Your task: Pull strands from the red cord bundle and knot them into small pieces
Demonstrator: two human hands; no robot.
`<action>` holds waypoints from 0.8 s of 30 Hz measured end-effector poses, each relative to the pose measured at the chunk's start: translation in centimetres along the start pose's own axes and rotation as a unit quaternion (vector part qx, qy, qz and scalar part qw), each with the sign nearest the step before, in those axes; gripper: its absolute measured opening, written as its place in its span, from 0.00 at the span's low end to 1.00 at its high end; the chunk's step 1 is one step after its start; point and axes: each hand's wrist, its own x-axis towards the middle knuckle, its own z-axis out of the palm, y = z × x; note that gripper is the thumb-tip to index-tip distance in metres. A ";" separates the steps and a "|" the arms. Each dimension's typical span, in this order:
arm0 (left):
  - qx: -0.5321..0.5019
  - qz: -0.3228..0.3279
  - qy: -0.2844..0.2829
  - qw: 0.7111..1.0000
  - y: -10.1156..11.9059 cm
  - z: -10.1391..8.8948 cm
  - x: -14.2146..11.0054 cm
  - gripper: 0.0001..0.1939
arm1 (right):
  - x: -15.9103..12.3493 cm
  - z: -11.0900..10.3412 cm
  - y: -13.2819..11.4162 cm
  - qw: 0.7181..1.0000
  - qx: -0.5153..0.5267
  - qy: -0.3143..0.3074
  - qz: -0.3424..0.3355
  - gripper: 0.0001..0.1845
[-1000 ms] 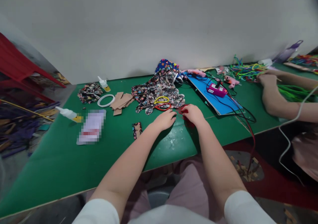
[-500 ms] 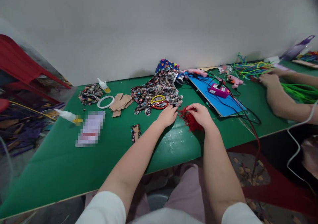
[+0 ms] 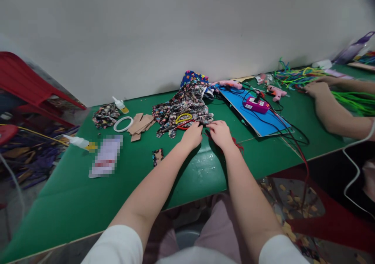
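My left hand (image 3: 193, 135) is closed near the front edge of the floral fabric (image 3: 193, 100), fingers curled. My right hand (image 3: 220, 133) is closed just right of it, its thumb and fingertips pinched together. A thin dark bit shows between the fingertips, too small to make out. Behind my right wrist, a tangle of red yarn (image 3: 238, 146) lies mostly hidden. Scissor handles, yellow (image 3: 183, 118) and red (image 3: 184, 126), rest on the fabric beside my left hand. A small fabric-edged cardboard piece (image 3: 158, 157) lies left of my left forearm.
Left on the green table are cardboard strips (image 3: 141, 125), a white ring (image 3: 123, 124) and two glue bottles (image 3: 120, 105) (image 3: 79, 142). To the right lie a blue board (image 3: 258, 119), a purple power strip (image 3: 256, 105), cords and pink glue guns (image 3: 277, 93). A co-worker's arms (image 3: 331, 104) reach in.
My right hand has moved left, off the red yarn, to beside my left hand. My left hand has shifted only slightly. The view has shifted slightly.
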 end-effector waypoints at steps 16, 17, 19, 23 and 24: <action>-0.023 -0.111 0.042 0.993 -3.5 -1.9 2.7 0.21 | -1.0 -0.1 -2.5 0.979 -0.045 -0.187 -0.071 0.23; -0.029 -0.113 0.044 0.992 -3.6 -2.0 2.7 0.21 | -1.3 -0.3 -2.8 0.976 -0.041 -0.199 -0.079 0.23; -0.043 -0.118 0.047 0.991 -3.7 -2.3 2.7 0.21 | -1.8 -0.8 -3.2 0.972 -0.034 -0.214 -0.089 0.23; -0.067 -0.134 0.052 0.987 -2.8 -3.1 1.4 0.24 | -2.1 -1.0 -3.9 0.974 -0.025 -0.201 -0.100 0.22; -0.073 -0.137 0.052 0.987 -2.3 -3.3 0.6 0.25 | -2.0 -0.9 -3.9 0.976 -0.026 -0.192 -0.102 0.22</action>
